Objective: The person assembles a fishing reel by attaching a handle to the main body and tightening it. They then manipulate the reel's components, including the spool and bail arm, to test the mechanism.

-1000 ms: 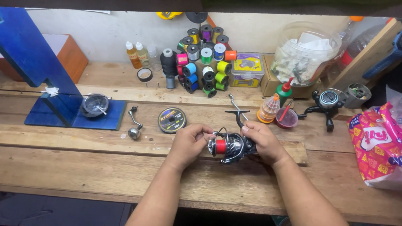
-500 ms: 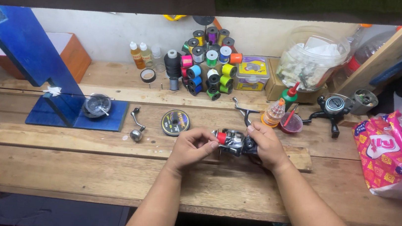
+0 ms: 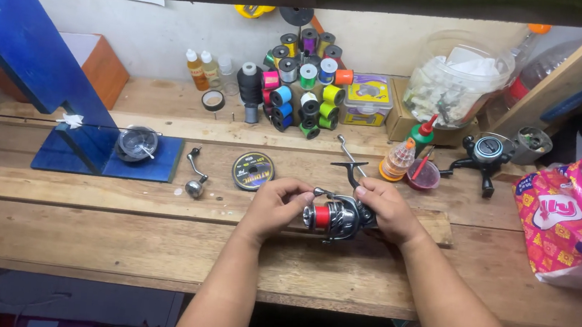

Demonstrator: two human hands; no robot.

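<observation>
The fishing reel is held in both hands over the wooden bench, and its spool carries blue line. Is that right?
Not quite. In the head view both hands, left and right, do hold the fishing reel over the wooden bench, but the spool's line is red, not blue.

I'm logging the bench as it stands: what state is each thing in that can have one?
Fishing reel: held in both hands above the bench.
Left hand: fingers at the reel's spool end.
Right hand: gripping the reel's body.
Reel handle: detached, lying on the bench.
Line spool: lying flat.
Second reel: standing alone, untouched.
Clear jar: lid on.
Dropper bottles: upright, capped.
</observation>
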